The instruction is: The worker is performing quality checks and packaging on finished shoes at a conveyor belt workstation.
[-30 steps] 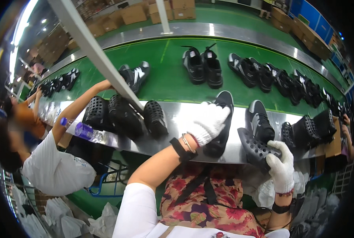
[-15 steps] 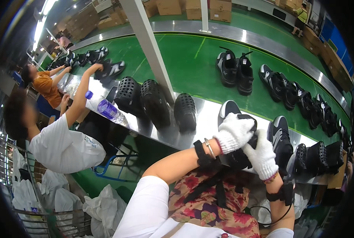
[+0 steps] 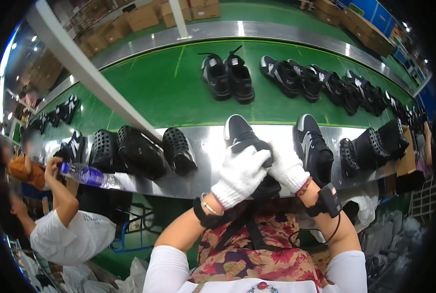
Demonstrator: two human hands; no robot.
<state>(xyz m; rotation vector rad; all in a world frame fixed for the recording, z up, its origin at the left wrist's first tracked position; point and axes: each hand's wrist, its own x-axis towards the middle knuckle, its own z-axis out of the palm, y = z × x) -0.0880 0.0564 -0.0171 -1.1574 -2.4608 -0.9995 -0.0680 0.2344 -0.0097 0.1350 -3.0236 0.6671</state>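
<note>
Both of my hands wear white knitted gloves and work on a black sneaker with a pale toe edge, resting on the metal ledge with its toe pointing away. My left hand is closed over the tongue and opening. From the other side my right hand grips the shoe, its fingertips partly hidden. The sneaker's heel shows dark beneath my hands. Just right of them stands a matching black sneaker, touched by neither hand.
Black perforated moulds stand left on the metal ledge, and more moulds right. Paired sneakers sit on the green belt. A slanted white post, a bottle and a co-worker are left.
My view has swung to the right, so the scene sits further left. Both hands stay on the sneaker. The left co-worker's arm is now lower, beside a sneaker on the ledge.
</note>
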